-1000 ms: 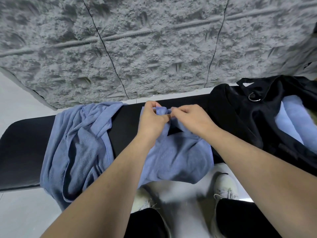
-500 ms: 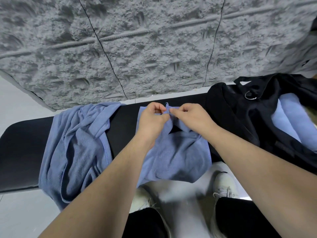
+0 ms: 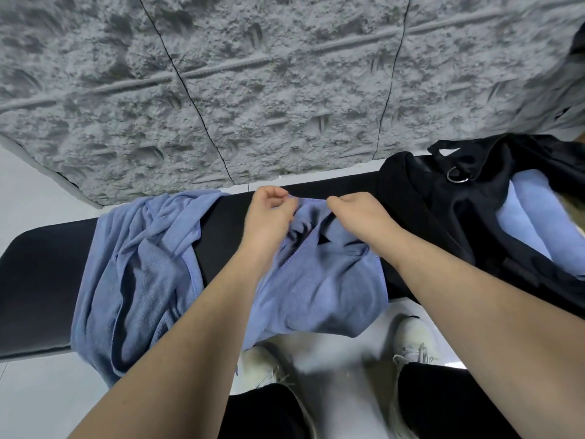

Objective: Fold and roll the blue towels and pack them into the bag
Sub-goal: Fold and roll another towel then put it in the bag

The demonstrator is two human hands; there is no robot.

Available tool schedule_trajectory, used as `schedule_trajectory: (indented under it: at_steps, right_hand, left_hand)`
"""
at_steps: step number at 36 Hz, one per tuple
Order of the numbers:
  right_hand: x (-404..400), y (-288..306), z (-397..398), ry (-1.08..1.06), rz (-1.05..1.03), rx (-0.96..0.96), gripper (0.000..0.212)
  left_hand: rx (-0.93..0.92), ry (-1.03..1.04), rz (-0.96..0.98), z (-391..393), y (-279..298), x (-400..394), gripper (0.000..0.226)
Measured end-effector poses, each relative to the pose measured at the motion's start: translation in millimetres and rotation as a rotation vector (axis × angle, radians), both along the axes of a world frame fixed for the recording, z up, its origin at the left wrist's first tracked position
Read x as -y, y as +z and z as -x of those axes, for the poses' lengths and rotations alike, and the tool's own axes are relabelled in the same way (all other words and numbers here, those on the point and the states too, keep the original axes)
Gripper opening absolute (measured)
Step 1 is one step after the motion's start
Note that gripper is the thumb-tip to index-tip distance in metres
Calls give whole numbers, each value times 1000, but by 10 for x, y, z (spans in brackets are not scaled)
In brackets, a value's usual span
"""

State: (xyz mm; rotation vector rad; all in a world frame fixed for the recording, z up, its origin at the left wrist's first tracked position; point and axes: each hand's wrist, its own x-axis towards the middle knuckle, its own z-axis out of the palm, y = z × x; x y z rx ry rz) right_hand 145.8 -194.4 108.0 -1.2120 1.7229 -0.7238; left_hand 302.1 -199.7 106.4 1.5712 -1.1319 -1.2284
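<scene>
A black bench (image 3: 38,280) stands before a rough grey wall (image 3: 285,90)

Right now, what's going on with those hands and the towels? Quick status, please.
Left hand and right hand both pinch the middle towel's far edge. Crumpled towel waits on bench. Bag open, rolled towel inside. Nothing in the way.

Rough grey textured wall (image 3: 285,90) w/ dark seams; black bench (image 3: 38,280); pale floor (image 3: 31,400).
</scene>
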Motion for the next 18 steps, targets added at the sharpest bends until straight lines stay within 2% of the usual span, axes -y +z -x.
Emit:
schedule_trajectory:
  at_steps: [2, 4, 10, 12, 16, 18]
  right_hand:
    - [-9, -24, 15, 14, -3, 4, 46]
    - [-18, -31, 27, 18, -8, -21, 46]
    - [-13, -5, 47, -59, -17, 7, 44]
    - [-9, 9, 46, -82, -32, 31, 44]
    - [-12, 16, 48, -93, -49, 65, 44]
    - [-15, 9, 44, -85, -47, 70, 44]
  left_hand:
    - [143, 84, 48, -122, -46, 36, 10]
    - [245, 62, 74, -249, -126, 58, 8]
    - [633, -286, 59, -349, -313, 48, 17]
    - [662, -308, 48, -320, -336, 38, 10]
    - [722, -318, 15, -222, -340, 45, 38]
    - [765, -296, 10, -192, -343, 55, 43]
